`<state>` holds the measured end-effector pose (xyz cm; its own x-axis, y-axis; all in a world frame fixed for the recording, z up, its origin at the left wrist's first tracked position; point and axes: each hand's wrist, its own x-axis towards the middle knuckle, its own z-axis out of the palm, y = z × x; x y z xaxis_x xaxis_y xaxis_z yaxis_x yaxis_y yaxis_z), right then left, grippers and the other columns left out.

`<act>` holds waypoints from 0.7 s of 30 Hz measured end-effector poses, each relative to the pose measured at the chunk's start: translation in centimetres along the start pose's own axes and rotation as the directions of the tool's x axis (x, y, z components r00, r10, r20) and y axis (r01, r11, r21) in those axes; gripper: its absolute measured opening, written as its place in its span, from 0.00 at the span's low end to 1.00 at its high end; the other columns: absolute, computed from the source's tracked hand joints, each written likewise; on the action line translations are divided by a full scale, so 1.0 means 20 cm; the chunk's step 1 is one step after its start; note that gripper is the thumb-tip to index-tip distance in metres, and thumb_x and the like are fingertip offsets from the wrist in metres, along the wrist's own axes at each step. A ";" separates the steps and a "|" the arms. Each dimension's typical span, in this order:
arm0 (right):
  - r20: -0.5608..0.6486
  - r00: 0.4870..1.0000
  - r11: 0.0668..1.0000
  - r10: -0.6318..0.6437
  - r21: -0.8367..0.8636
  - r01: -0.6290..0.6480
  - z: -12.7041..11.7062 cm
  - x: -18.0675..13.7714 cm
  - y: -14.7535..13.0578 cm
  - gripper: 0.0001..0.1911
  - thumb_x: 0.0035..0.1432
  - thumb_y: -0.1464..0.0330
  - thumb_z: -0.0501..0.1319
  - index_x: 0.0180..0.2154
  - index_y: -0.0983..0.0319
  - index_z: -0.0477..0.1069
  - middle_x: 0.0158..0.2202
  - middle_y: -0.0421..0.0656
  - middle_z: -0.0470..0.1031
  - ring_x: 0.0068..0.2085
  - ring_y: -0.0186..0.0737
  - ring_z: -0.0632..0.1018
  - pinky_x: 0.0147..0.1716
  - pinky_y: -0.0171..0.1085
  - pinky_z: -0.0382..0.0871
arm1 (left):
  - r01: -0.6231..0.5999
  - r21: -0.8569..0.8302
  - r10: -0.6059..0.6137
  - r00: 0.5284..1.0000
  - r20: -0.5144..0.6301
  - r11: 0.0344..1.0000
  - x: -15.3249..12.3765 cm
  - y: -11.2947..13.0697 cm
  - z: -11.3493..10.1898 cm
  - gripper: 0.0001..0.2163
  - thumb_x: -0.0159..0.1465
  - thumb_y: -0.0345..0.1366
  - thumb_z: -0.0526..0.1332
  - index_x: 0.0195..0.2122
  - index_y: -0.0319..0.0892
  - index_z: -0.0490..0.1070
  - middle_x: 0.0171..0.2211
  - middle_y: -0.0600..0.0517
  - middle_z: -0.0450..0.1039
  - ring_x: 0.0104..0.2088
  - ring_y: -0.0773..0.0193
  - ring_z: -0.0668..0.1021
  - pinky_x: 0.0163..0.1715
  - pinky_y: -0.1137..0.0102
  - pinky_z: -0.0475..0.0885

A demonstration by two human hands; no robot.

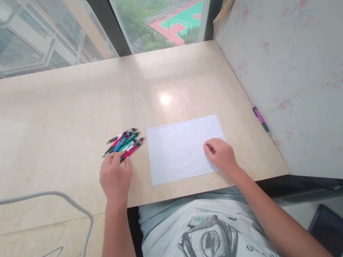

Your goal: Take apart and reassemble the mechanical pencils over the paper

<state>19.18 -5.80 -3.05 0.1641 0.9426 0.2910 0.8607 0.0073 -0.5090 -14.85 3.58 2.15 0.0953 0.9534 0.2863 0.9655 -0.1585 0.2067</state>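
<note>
A loose pile of several click pens [124, 141], with pink, blue, green, white and black barrels, lies on the wooden table. My left hand [115, 173] is at the near edge of this pile, thumb apart from the fingers. The lower end of a pink pen [134, 149] comes up against its fingers; the fingertips are partly hidden. To the right of the pile a blank-looking white sheet of paper [182, 151] lies flat. My right hand [220, 153] rests on the sheet's right side, fingers curled in, with nothing visible in them.
A purple and black pen [261, 120] lies along the table's right edge, by a flower-patterned wall [311, 57]. At the left, a grey-white cable [83, 211] loops over the table [41, 119]. Windows stand behind the far edge. A dark tablet-like object [329, 229] sits lower right.
</note>
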 end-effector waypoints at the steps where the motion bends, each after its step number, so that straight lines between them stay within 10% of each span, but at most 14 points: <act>1: -0.002 1.000 1.000 0.003 0.008 -0.003 0.00 0.00 0.00 0.10 0.65 0.68 0.55 0.32 0.60 0.72 0.28 0.42 0.74 0.31 0.39 0.72 0.33 0.37 0.62 | -0.020 0.026 0.019 1.000 0.021 0.999 0.00 -0.02 0.00 0.13 0.66 0.37 0.56 0.47 0.41 0.76 0.45 0.43 0.76 0.46 0.50 0.77 0.44 0.61 0.70; 21: 0.049 0.978 0.947 0.203 0.242 -0.209 -0.05 0.03 0.00 0.11 0.62 0.63 0.56 0.31 0.60 0.73 0.27 0.42 0.75 0.28 0.39 0.72 0.32 0.37 0.64 | -0.121 0.082 0.090 0.947 0.309 0.989 0.07 0.04 -0.01 0.14 0.66 0.35 0.53 0.47 0.43 0.76 0.44 0.41 0.75 0.46 0.48 0.76 0.37 0.61 0.72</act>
<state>19.76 -5.62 -2.14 0.3120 0.9395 0.1415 0.6644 -0.1094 -0.7393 -14.01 4.74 2.96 0.2523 0.9676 0.0009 0.9634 -0.2513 0.0933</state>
